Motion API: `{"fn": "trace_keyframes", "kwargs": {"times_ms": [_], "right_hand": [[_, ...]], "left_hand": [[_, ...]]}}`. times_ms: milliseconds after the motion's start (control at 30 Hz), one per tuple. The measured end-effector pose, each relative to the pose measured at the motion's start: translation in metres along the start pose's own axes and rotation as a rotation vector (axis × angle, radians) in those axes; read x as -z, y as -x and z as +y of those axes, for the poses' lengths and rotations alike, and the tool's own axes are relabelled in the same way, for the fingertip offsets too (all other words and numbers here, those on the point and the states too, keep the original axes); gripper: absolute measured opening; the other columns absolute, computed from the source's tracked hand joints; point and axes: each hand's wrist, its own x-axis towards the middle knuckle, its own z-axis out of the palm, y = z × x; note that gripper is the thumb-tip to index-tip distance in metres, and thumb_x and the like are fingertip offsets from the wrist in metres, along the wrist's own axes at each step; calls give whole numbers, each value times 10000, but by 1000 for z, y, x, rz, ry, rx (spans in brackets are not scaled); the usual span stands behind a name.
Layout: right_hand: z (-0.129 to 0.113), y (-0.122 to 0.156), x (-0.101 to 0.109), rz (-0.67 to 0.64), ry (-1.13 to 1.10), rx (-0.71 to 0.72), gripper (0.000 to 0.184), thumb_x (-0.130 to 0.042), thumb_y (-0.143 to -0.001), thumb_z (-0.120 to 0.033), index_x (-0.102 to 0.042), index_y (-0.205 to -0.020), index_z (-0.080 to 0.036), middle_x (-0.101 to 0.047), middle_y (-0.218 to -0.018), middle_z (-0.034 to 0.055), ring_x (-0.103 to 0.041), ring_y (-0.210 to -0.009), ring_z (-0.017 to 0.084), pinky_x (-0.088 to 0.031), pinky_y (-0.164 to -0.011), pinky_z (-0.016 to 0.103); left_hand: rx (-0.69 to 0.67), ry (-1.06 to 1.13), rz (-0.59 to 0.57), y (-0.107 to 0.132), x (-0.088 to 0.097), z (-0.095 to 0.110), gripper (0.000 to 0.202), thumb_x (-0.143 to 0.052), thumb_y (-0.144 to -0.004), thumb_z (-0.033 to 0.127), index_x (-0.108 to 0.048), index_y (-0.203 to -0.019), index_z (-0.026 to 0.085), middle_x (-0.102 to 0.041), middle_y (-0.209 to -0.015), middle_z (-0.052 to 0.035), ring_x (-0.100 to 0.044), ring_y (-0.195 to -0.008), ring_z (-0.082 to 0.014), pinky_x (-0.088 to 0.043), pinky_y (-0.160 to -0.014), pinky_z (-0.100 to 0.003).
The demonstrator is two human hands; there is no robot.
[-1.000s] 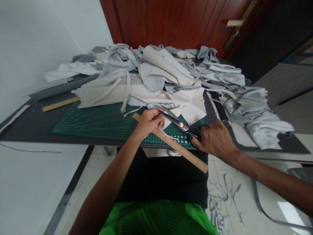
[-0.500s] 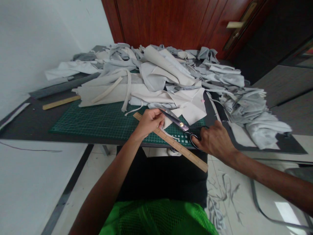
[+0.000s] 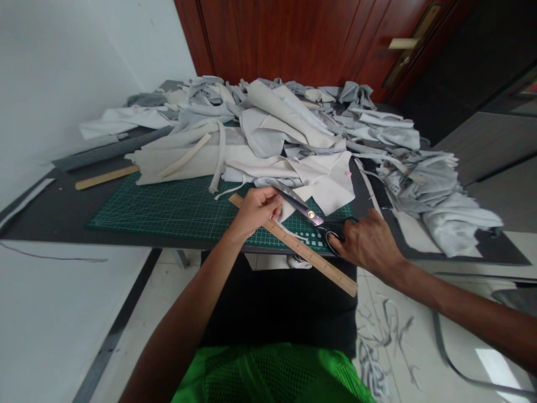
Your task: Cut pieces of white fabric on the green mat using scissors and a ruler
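Observation:
My right hand (image 3: 369, 240) is closed around the black handles of a pair of scissors (image 3: 311, 215). The blades point up and left, their tips reaching my left hand (image 3: 260, 210). In the pinched fingers of that hand is a small pale piece of fabric (image 3: 287, 210), partly hidden by fingers and blades. A narrow pale strip trails from beneath the fingers. Under my left hand a wooden ruler (image 3: 312, 256) lies slantwise, its lower end jutting past the table edge. Below these is a green cutting mat (image 3: 168, 210).
Grey and cream fabric pieces (image 3: 289, 120) are heaped across the back of the dark table (image 3: 50, 218). More bundled cloth (image 3: 440, 196) is piled at the right. A second wooden ruler (image 3: 107, 177) lies at left. Cut strips (image 3: 373, 364) litter the floor. A red-brown door (image 3: 293, 39) stands behind.
Almost nothing differs. Both hands, the scissors and the ruler keep their places; the view has shifted very slightly.

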Motion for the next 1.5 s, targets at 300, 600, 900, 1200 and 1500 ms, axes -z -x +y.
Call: {"fn": "trace_keyframes", "kwargs": {"times_ms": [300,600,900,1200,1500], "right_hand": [[-1,-1,-1,8,-20,1,531,-452,-1019,-499,-668,-686,-147,-709,-618,154,-644,-596,261,-321,-793,424],[-2,0,0,29,-28,4,523,-463,-1021,-488,-667,-674,-154,-680,-583,143,-620,-575,251,-320,-776,424],[-3,-1,0,59,-23,19,508,-468,-1016,-468,-649,-655,-160,-658,-566,126,-578,-539,232,-320,-775,424],[0,-2,-4,53,-74,30,527,-421,-1038,-448,-653,-661,-162,-634,-552,124,-521,-521,214,-333,-753,423],[3,-17,-22,141,-462,-173,465,-494,-991,-409,-496,-561,-233,-522,-515,50,-533,-591,217,-315,-629,345]], "left_hand": [[11,12,20,1,0,3,339,-722,-889,424,-590,-728,156,-528,-537,37,-449,-442,-55,-339,-461,-192],[22,-9,24,1,0,2,353,-717,-885,435,-580,-705,164,-533,-538,34,-452,-443,-59,-337,-461,-199],[10,3,18,0,1,0,372,-704,-896,449,-559,-696,170,-529,-538,36,-451,-454,-61,-343,-468,-197],[22,0,13,0,-1,3,364,-721,-884,459,-575,-717,172,-521,-535,43,-440,-447,-57,-345,-461,-197],[79,179,31,2,-3,6,381,-777,-835,498,-674,-928,142,-543,-565,56,-446,-431,-48,-372,-438,-188]]}}
